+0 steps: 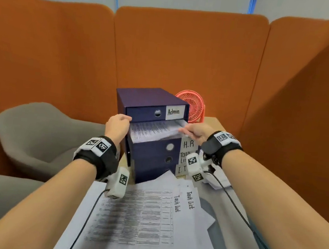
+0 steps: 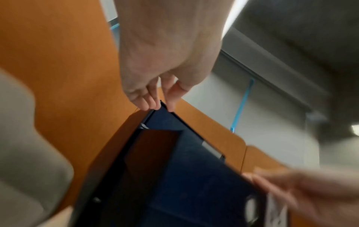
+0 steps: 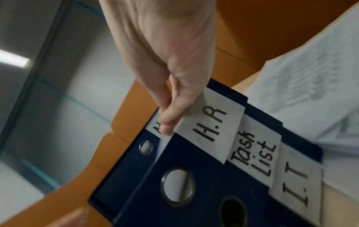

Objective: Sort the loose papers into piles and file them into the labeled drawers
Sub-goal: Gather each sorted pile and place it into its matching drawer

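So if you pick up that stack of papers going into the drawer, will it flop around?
Probably a bit. The stack already sags over the H.R drawer front, so it looks bendy. Both hands, left and right, are at its ends, which suggests it needs support. Loose sheets would likely slide apart if tilted.

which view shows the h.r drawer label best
The right wrist view: the H.R label is large, close and fully readable beside the right hand. The head view shows it small but legible. In the left wrist view, only a blurred white strip shows at the drawer front; nothing is readable.
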